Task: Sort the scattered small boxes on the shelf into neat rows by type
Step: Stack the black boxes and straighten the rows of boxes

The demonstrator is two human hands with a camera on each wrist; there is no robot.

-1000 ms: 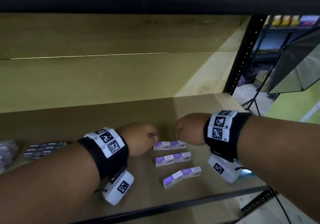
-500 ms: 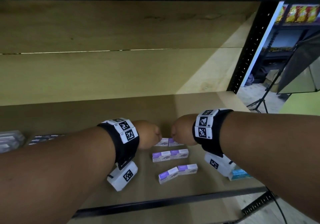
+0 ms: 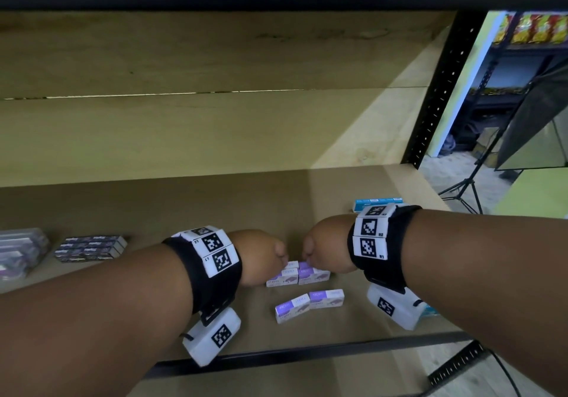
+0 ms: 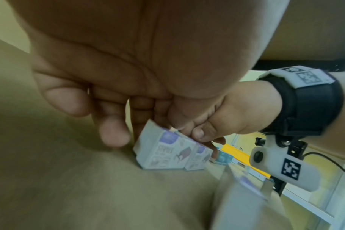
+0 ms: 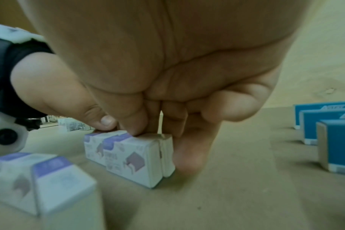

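Observation:
Small white boxes with purple tops lie on the brown shelf board (image 3: 184, 209). Two pairs now stand pressed together as one block (image 3: 298, 275); a third pair (image 3: 309, 303) lies apart, nearer the front, slightly askew. My left hand (image 3: 264, 255) grips the block's left half (image 4: 163, 152), fingers curled behind it. My right hand (image 3: 325, 250) pinches the right half (image 5: 132, 157), thumb on top, fingers down the back. Both hands' fingertips are hidden in the head view.
Blue boxes (image 5: 329, 129) stand in a row at the right (image 3: 376, 203); another shows under my right wrist (image 3: 430, 312). Dark boxes (image 3: 89, 247) and clear packs (image 3: 18, 252) sit at the left. A black rail (image 3: 307, 353) edges the front; a black post (image 3: 436, 89) stands at the right.
Both hands closed in on the rear pair of purple boxes and drew it forward against the second pair. The front pair has not moved.

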